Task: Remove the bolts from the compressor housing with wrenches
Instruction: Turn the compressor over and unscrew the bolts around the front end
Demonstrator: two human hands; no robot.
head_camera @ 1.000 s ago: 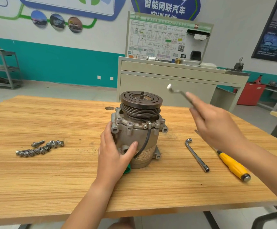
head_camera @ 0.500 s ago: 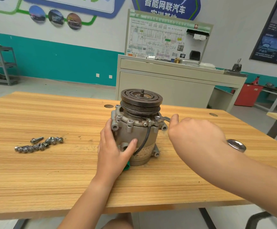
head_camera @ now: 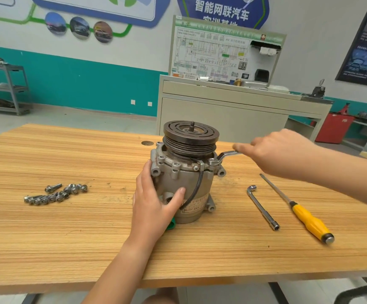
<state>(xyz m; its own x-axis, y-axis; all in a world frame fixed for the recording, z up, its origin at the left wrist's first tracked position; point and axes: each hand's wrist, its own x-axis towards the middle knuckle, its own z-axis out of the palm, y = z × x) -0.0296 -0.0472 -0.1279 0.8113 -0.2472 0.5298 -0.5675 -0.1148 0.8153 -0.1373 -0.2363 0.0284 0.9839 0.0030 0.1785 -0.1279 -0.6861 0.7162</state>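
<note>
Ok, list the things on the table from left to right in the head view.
Pile of bolts → compressor → L-shaped wrench → yellow-handled screwdriver. Left out, as they overlap the compressor: the left hand holding it, and the right hand with its flat wrench.

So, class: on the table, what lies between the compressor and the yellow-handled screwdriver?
An L-shaped socket wrench lies between the compressor and the screwdriver, touching neither, in the head view.
</note>
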